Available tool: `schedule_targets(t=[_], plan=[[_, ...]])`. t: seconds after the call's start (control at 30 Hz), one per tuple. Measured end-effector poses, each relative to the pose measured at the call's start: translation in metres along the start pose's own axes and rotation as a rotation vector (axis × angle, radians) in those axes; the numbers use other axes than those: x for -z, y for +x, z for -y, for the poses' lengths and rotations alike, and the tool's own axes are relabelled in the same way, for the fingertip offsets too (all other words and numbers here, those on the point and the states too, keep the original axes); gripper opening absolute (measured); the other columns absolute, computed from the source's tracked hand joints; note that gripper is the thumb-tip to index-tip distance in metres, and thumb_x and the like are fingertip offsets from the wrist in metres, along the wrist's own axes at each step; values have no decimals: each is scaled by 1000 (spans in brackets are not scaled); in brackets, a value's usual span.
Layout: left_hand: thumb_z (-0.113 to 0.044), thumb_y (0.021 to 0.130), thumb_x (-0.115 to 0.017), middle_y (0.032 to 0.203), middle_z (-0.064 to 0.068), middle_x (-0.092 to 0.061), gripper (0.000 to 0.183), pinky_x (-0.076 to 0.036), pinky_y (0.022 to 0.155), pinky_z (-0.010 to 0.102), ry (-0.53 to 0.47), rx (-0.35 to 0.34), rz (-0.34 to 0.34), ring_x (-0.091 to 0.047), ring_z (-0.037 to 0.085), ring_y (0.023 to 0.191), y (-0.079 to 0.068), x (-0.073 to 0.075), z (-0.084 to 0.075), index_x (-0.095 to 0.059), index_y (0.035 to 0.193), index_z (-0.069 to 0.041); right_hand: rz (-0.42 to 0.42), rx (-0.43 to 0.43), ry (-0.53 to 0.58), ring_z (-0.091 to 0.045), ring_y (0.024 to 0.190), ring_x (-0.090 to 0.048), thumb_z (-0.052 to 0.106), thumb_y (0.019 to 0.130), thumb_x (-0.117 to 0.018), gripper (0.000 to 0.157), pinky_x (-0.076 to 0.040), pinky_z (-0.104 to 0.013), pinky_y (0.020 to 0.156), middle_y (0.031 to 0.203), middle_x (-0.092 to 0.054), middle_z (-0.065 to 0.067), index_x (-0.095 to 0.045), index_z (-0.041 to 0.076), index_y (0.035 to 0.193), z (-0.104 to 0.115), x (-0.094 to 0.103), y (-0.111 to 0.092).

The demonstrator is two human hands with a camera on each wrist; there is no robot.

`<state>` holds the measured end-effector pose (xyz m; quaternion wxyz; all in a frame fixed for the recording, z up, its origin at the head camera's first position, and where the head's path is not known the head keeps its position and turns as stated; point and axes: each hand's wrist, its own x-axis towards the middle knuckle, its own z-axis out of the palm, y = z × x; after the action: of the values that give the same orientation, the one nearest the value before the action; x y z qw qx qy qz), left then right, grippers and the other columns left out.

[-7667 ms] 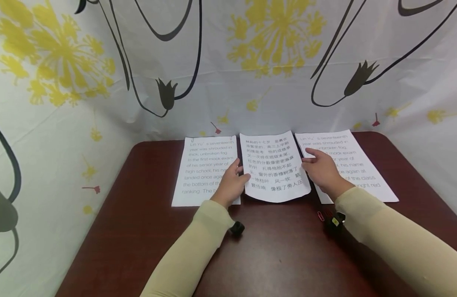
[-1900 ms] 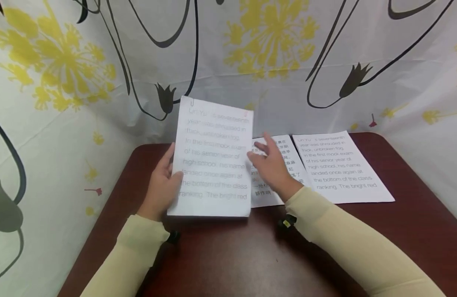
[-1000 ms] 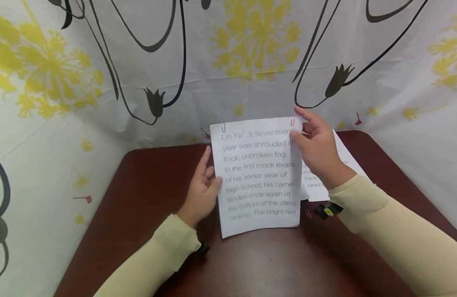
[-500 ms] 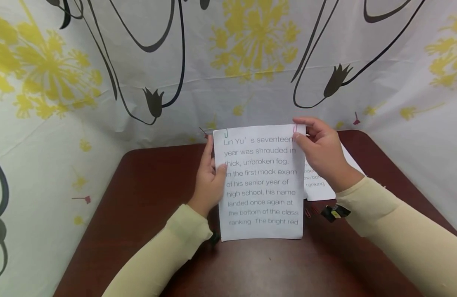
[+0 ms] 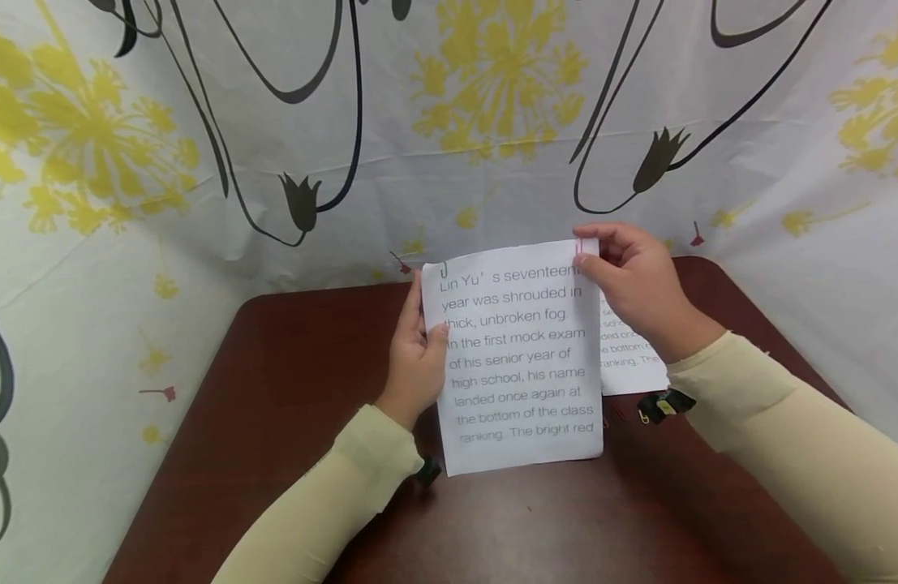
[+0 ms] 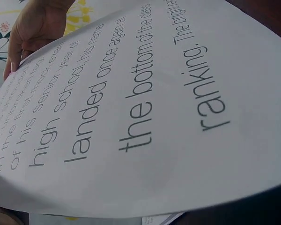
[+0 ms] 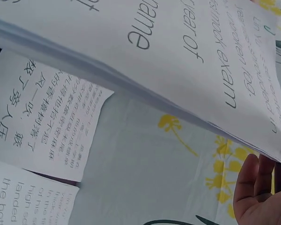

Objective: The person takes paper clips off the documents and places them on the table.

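Observation:
A stack of paper sheets (image 5: 522,357) printed with English text is held up off the table in the head view. A green paper clip (image 5: 444,270) sits at its top left corner. My left hand (image 5: 412,369) grips its left edge, thumb in front. My right hand (image 5: 642,280) pinches the top right corner, where a pink paper clip (image 5: 579,246) is partly covered by the thumb. In the right wrist view, several layers show along the stack's edge, and curled fingers (image 7: 257,178) of the right hand reach behind it.
Behind the held stack, an English sheet (image 5: 627,361) lies on the dark red table (image 5: 310,365). A Chinese-text sheet (image 7: 47,117) shows beside it in the right wrist view. Red paper clips (image 5: 615,417) lie near my right wrist. A flower-patterned curtain (image 5: 390,97) hangs behind the table.
My hands have left the Chinese sheet. My left hand has lifted the left English stack and brought it to the middle. My right hand now pinches its top right corner at the pink clip.

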<state>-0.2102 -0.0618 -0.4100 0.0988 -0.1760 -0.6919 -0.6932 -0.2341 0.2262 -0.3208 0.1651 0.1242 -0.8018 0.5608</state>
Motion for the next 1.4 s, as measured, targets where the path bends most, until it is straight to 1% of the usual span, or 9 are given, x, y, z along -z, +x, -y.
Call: schedule_targets(t=[0.2, 0.47, 0.57, 0.77, 0.83, 0.97, 1.07, 1.27, 1.4], plan=[[1, 108, -49, 140, 2, -66, 87, -66, 77, 39, 3, -2, -8, -79, 26, 93, -1, 1, 4, -17, 163, -58, 26, 8, -28, -19, 82, -60, 12, 102, -69, 33, -48, -22, 67, 101, -71, -5, -71, 12, 135, 3, 4, 3], [2, 108, -48, 136, 7, -68, 88, -66, 73, 39, 15, 10, -14, -79, 29, 89, -3, 3, 7, -17, 162, -60, -2, 2, -30, -17, 86, -64, 13, 103, -67, 30, -53, -18, 74, 100, -72, 3, -71, 13, 132, 6, 11, 6], [2, 108, -48, 136, 7, -68, 87, -66, 73, 39, 11, 9, -12, -79, 29, 90, -2, 4, 8, -17, 162, -60, -21, 4, 2, -16, 86, -66, 11, 101, -68, 30, -55, -18, 75, 99, -73, 3, -72, 14, 131, 6, 16, 7], [1, 108, -49, 139, 6, -67, 87, -66, 74, 39, 3, 9, -14, -79, 27, 90, -1, 6, 9, -17, 163, -57, -37, -1, 157, -11, 82, -68, -5, 95, -70, 33, -57, -16, 71, 92, -75, 4, -75, 11, 123, 0, 32, 6], [1, 108, -49, 139, 6, -67, 87, -66, 74, 39, 0, 12, -17, -79, 26, 90, 0, 7, 9, -17, 164, -57, -27, -22, 97, -9, 82, -68, -4, 95, -70, 33, -57, -16, 71, 92, -75, 6, -74, 11, 125, -6, 39, 2], [1, 108, -49, 139, 5, -67, 87, -66, 74, 39, -1, 13, -18, -79, 26, 90, 1, 8, 9, -17, 163, -58, 35, -97, -119, -5, 81, -69, 7, 99, -72, 33, -59, -17, 73, 91, -72, 13, -67, 7, 132, -23, 56, -9], [2, 108, -49, 138, 6, -67, 88, -66, 73, 39, -3, 7, -17, -79, 26, 90, 2, 9, 10, -17, 163, -58, 117, -142, -231, -3, 82, -70, 12, 101, -72, 37, -60, -19, 73, 91, -72, 12, -64, 1, 135, -41, 69, -21], [-1, 109, -49, 134, 3, -68, 86, -66, 75, 40, -6, 9, -13, -79, 27, 90, 4, 10, 9, -17, 162, -60, 320, -126, -478, -5, 73, -62, 13, 98, -76, 32, -51, -22, 62, 88, -72, -2, -70, 0, 127, -86, 89, -52], [-2, 109, -50, 133, 0, -69, 85, -66, 76, 40, -10, 20, -14, -79, 27, 91, 5, 11, 8, -18, 161, -62, 436, -171, -536, -7, 63, -51, 8, 93, -78, 31, -43, -26, 54, 82, -66, -2, -72, -2, 122, -112, 94, -72]])
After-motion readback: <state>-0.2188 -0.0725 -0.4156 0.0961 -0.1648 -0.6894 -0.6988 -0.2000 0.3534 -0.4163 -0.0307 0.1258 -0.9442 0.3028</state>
